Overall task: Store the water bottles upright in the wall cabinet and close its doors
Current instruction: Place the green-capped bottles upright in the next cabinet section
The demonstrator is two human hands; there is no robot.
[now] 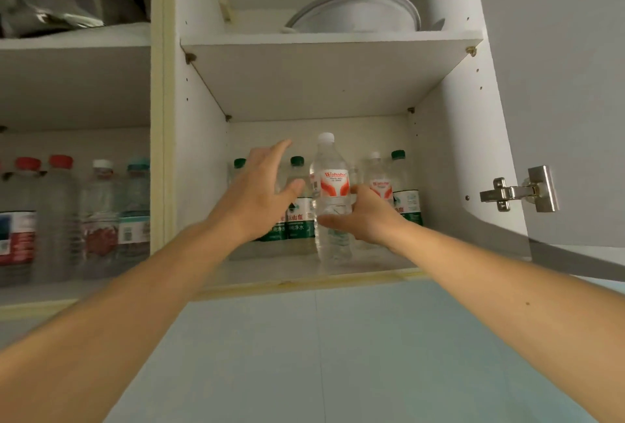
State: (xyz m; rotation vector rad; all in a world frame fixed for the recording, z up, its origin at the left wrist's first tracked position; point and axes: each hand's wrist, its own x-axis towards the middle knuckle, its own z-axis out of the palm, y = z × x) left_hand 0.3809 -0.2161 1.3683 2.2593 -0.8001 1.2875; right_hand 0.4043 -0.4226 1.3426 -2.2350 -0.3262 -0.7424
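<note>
The clear plastic bottle with a white cap (332, 199) at the front of the shelf carries a red and white label reading "Wahaha". A second white-capped clear bottle (378, 182) behind it shows the same red label, too blurred to read. The green-capped clear bottle (299, 206) has a green and white label with Chinese characters ending "净水".

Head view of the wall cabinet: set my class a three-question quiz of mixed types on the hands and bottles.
1. True or false: the right hand grips the white-capped bottle.
2. The left hand is: A open, B holding a bottle, C on the hinge.
3. Fill in: on the upper shelf stand white ____.

Key: 1 true; 2 A; 3 bowls.
</note>
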